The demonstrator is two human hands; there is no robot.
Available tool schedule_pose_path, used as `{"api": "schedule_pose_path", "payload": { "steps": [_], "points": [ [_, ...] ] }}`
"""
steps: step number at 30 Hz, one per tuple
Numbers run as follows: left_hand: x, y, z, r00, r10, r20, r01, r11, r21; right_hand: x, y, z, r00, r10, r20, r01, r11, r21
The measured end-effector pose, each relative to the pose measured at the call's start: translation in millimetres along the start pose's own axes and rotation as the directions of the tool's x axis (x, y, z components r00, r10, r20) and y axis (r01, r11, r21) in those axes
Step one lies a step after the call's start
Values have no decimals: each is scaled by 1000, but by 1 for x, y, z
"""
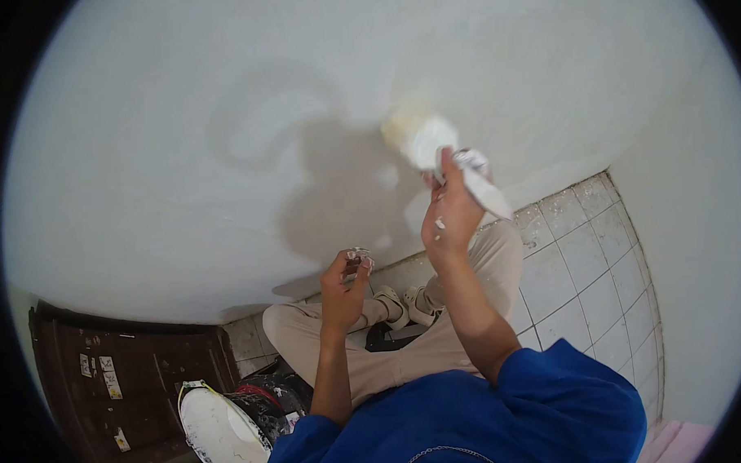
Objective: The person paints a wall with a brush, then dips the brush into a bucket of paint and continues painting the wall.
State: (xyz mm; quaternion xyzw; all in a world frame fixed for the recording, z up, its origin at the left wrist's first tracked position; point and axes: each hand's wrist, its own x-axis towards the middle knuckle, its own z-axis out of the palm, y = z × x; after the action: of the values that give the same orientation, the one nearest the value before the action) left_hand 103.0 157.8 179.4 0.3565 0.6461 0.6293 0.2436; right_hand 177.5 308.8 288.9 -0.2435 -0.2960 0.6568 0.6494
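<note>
My right hand (pixel 453 208) grips a white-coated tool (pixel 433 141) by its handle and holds it up against or close to the pale wall (pixel 173 181). The tool's head is blurred, with a yellowish edge at its left. White smears mark the back of this hand. Lower and to the left, my left hand (pixel 345 285) is raised near the wall with its fingers curled and its fingertips coated in white paste. What those fingers hold, if anything, cannot be made out.
A bucket (pixel 222 432) with white material inside stands at the lower left, beside a dark brown door (pixel 147 386) with stickers. White floor tiles (pixel 584 265) run along the wall to the right. My bent legs and shoes (pixel 422 305) are below the hands.
</note>
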Motion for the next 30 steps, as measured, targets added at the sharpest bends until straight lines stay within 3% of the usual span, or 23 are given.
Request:
{"api": "schedule_pose_path", "payload": {
  "steps": [3,6,8,10,11,12,15,18,21,23,27,30],
  "points": [
    [1,0,5,1000,16,6,-16,1000,-19,-10,-32,33,928,-338,157,328,941,85],
    [-1,-1,7,1000,-13,-3,13,999,-38,0,20,7,884,-385,265,451,853,-262],
    [-2,-1,6,1000,-8,-7,8,1000,-14,-6,71,-46,826,-419,377,560,685,-465],
    [-3,-1,2,999,15,-33,-14,1000,11,-25,110,-106,876,-289,387,480,607,-633],
    [-4,0,0,998,31,-58,-29,999,24,-35,121,-134,980,-3,197,137,734,-666],
    [-6,0,-2,996,45,-80,-42,998,36,-44,127,-159,954,300,9,-229,748,-623],
    [-16,-7,-22,994,48,-97,-37,993,109,-58,132,-206,880,361,-309,-472,744,-473],
    [-30,2,-45,995,9,-99,8,985,174,-38,121,-209,881,383,-277,-460,829,-318],
    [-48,15,-71,996,-35,-86,62,942,330,-14,80,-175,914,383,-135,-406,847,-345],
    [-67,19,-95,992,39,-120,18,898,439,-11,63,-154,931,358,-64,-355,854,-382],
    [-125,52,-138,948,123,-293,72,816,574,-13,60,-130,933,358,36,-309,848,-430],
    [-182,73,-168,844,74,-531,278,787,550,-25,67,-119,908,395,144,-286,831,-477]
  ]
}}
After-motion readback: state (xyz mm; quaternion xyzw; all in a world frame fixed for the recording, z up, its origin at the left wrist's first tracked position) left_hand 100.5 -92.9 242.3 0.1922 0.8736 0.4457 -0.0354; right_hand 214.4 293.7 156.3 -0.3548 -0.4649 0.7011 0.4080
